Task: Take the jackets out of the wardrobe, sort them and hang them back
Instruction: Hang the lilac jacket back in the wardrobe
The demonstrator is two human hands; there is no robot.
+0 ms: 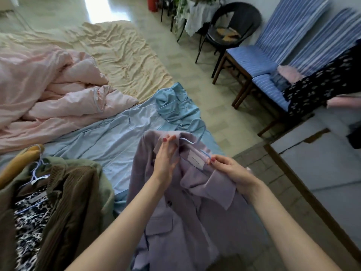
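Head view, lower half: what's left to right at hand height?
Pile of jackets on hangers → left hand gripping the lilac jacket's collar → lilac jacket on a blue hanger → right hand gripping the hanger's end → dark wooden edge.

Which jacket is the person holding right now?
The lilac jacket, gripped at its collar by the left hand and right hand. The olive, brown and light blue jackets lie untouched.

Label print (pixel 196 160) on the lilac jacket (pixel 187 212) too small to read (hem cut off below).
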